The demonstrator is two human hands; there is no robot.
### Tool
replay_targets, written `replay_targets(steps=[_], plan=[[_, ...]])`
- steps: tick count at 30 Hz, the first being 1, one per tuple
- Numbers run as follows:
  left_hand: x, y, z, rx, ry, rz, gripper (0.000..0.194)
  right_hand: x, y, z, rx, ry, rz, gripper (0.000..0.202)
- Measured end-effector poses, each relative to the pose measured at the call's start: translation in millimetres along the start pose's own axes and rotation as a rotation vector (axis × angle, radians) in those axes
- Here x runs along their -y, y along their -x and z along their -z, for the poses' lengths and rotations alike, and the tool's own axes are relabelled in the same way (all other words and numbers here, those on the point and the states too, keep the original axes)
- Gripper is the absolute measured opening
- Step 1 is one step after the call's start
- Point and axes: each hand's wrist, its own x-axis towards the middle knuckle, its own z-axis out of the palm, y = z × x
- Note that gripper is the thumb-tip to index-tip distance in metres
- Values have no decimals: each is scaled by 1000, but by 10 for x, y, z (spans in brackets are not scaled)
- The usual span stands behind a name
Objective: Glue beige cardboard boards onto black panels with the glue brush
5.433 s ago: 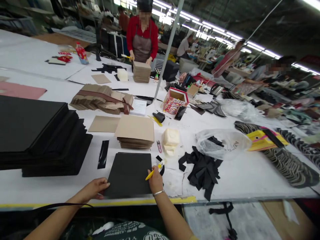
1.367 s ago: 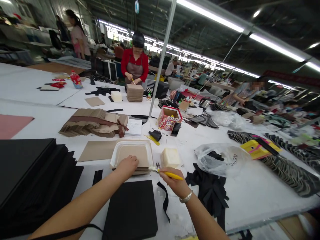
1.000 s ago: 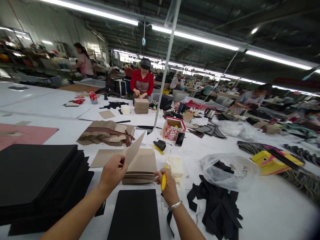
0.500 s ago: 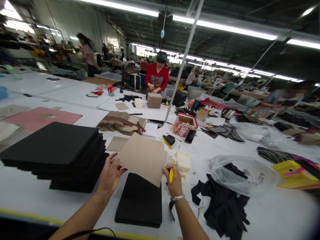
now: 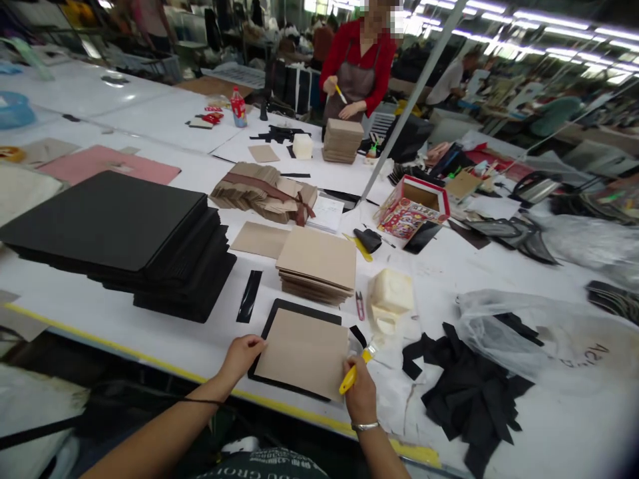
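A brown cardboard sheet lies over a black panel, whose dark border shows around it. My left hand is closed with thumb and fingers pinching the sheet's left edge. In my right hand is a yellow-handled paintbrush, bristles pointing up and away; that hand rests at the sheet's right edge. Just beyond the panel stands a stack of brown cardboard sheets. Right of the stack are a cream plastic container and small pink-handled thread snips.
A tall stack of black panels stands at left. Black fabric strips lie heaped at right beside a clear plastic bag. Farther off are a red-rimmed box, a slanted metal pole and a co-worker in red holding a brush.
The brown sheet has come down from mid-air onto the black panel, both hands lowering with it. The view has tilted downward, and the cardboard stack behind it now shows.
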Motion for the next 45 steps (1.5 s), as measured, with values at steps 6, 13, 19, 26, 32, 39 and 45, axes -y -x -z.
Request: replay_targets(steps=[6, 13, 19, 26, 32, 39, 45], plan=[[72, -324, -57, -40, -38, 29, 29, -140, -166, -288, -31, -7, -1, 29], [119, -433, -104, -43, -45, 59, 29, -245, -260, -431, -19, 17, -2, 27], [118, -435, -108, -49, -31, 61, 28, -220, -301, -457, -3, 68, -35, 27], [86, -434, -113, -62, -47, 71, 27, -206, -327, -488, -19, 99, -37, 30], [64, -422, -98, -22, -88, 95, 27, -174, -309, -484, 5, 175, -65, 24], [101, -457, -92, 14, -158, 108, 27, -140, -336, -464, 47, 277, -93, 17], [66, -473, -101, -4, -214, 56, 26, -120, -377, -457, 88, 347, -56, 16]])
